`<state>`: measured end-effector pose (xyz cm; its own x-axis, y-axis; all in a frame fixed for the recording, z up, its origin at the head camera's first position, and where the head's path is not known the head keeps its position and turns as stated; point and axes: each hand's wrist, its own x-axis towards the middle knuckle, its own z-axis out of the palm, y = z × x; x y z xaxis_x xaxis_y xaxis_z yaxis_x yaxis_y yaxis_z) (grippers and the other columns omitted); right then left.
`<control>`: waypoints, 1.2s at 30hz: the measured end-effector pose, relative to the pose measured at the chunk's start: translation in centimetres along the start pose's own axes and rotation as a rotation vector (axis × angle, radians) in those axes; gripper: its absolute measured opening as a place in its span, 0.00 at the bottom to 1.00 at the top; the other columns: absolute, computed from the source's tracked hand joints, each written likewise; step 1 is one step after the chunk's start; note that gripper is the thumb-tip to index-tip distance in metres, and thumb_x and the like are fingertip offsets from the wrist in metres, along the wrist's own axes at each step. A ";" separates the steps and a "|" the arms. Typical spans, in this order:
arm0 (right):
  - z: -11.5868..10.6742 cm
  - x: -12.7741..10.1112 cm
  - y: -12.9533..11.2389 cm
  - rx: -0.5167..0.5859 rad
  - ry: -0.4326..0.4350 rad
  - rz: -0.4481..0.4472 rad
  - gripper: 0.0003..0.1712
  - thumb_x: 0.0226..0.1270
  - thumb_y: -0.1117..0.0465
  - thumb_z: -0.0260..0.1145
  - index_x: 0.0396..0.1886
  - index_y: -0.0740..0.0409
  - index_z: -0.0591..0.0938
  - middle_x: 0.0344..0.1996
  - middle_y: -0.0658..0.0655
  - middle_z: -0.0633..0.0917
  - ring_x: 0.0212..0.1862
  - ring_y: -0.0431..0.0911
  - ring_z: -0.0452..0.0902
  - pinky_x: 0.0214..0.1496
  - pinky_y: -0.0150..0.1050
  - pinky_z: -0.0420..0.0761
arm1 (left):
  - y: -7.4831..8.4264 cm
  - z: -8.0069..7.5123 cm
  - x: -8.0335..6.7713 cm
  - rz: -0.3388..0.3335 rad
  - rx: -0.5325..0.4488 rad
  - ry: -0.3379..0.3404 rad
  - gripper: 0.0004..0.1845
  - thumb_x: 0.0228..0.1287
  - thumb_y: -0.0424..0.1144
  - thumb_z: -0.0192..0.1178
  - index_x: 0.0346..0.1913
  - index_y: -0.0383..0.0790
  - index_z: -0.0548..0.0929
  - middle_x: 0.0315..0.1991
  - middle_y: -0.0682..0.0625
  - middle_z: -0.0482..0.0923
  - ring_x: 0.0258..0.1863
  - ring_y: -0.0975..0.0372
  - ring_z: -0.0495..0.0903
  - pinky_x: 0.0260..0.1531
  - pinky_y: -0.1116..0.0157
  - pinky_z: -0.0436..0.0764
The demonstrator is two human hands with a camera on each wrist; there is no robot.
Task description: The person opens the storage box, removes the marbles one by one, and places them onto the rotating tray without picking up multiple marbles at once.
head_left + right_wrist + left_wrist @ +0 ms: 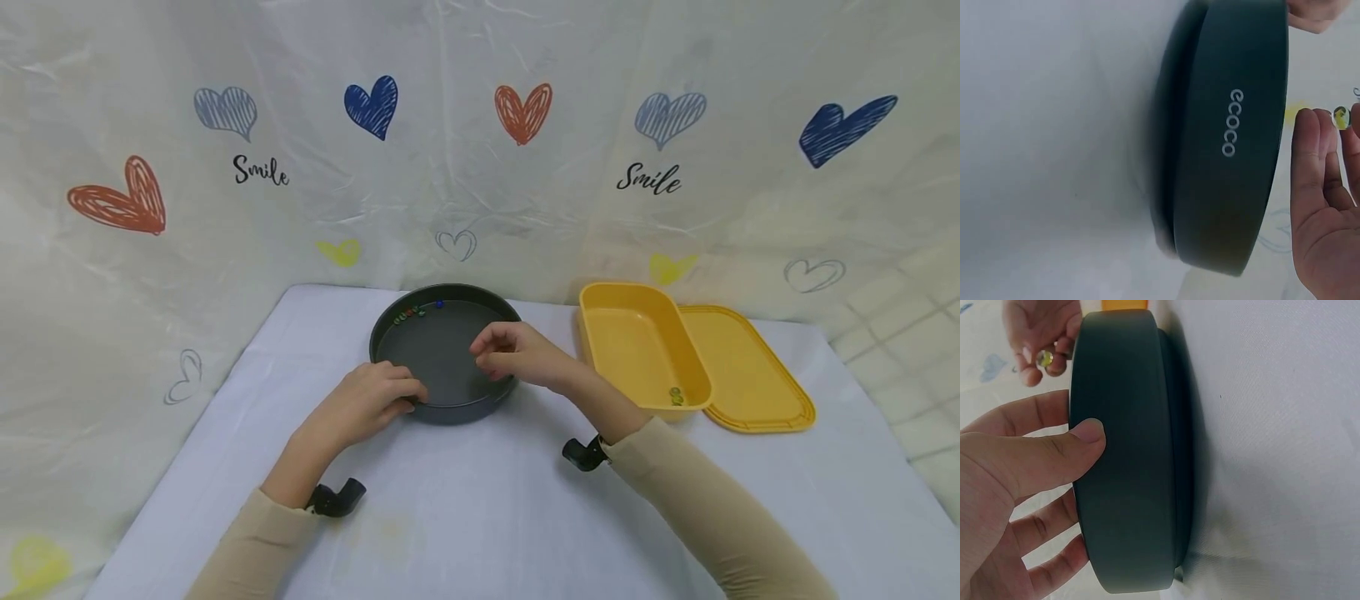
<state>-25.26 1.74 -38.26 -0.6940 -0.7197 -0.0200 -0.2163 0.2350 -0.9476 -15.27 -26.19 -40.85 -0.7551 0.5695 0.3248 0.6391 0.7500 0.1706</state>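
Note:
A round dark grey pan (450, 412) with a low wall stands on the table. My left hand (373, 398) grips its near left rim, the thumb on the outer wall and the fingers over the inside, as the left wrist view shows. Above the right part of the pan is my right hand (522, 356), pinching a clear glass marble (1340, 117) with a yellow-green core between its fingertips. Several small marbles (408, 313), green, red and blue, lie along the pan's far left inner edge.
Right of the pan stands a yellow rectangular container (637, 333) holding a few greenish marbles (677, 396) in its near right corner. A flat yellow lid (757, 375) lies partly behind it. White cloth (465, 517) covers the table, and a heart-printed sheet (450, 192) hangs behind.

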 end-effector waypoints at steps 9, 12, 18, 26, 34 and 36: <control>1.7 1.2 0.7 -0.150 -0.003 -0.023 0.10 0.67 0.66 0.65 0.47 0.66 0.82 0.36 0.57 0.85 0.36 0.50 0.82 0.42 0.41 0.84 | 0.0 0.1 0.1 0.002 -0.002 0.000 0.14 0.56 0.32 0.73 0.41 0.56 0.88 0.37 0.62 0.83 0.36 0.64 0.80 0.38 0.64 0.79; 2.0 1.4 0.9 -0.223 -0.002 -0.022 0.11 0.67 0.65 0.66 0.47 0.64 0.82 0.35 0.54 0.86 0.34 0.47 0.82 0.40 0.39 0.83 | 0.0 0.1 0.1 0.003 -0.004 0.002 0.14 0.56 0.32 0.73 0.41 0.56 0.88 0.38 0.62 0.84 0.36 0.63 0.80 0.38 0.63 0.79; 2.5 1.6 0.9 -0.396 0.004 -0.018 0.09 0.66 0.62 0.67 0.45 0.58 0.84 0.35 0.47 0.86 0.35 0.41 0.80 0.38 0.35 0.80 | 0.0 0.1 0.0 -0.005 -0.001 -0.005 0.14 0.56 0.33 0.73 0.41 0.56 0.88 0.38 0.62 0.84 0.36 0.63 0.80 0.38 0.64 0.79; 3.1 2.0 0.9 -0.557 -0.022 -0.015 0.06 0.65 0.62 0.68 0.41 0.54 0.85 0.30 0.44 0.85 0.33 0.39 0.78 0.39 0.34 0.78 | 0.0 0.1 0.0 -0.008 0.001 -0.010 0.14 0.56 0.32 0.73 0.41 0.56 0.88 0.38 0.63 0.84 0.37 0.63 0.80 0.39 0.63 0.79; 3.5 2.0 0.8 -0.662 -0.029 0.000 0.07 0.63 0.61 0.68 0.41 0.52 0.85 0.28 0.43 0.84 0.31 0.38 0.77 0.36 0.34 0.77 | 0.1 0.0 0.0 -0.008 -0.005 -0.012 0.14 0.56 0.32 0.73 0.41 0.55 0.88 0.38 0.62 0.84 0.37 0.63 0.81 0.39 0.63 0.79; 3.6 2.0 0.8 -0.682 -0.035 0.004 0.06 0.64 0.61 0.68 0.41 0.52 0.85 0.28 0.43 0.84 0.31 0.37 0.78 0.36 0.34 0.78 | 0.1 0.0 0.0 -0.009 -0.005 -0.011 0.14 0.56 0.32 0.73 0.41 0.55 0.88 0.38 0.62 0.84 0.37 0.63 0.80 0.38 0.63 0.79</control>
<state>-24.37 -1.85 -40.17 -0.6754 -0.7361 -0.0441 -0.6062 0.5884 -0.5351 -15.24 -26.13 -40.88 -0.7625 0.5665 0.3125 0.6329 0.7533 0.1785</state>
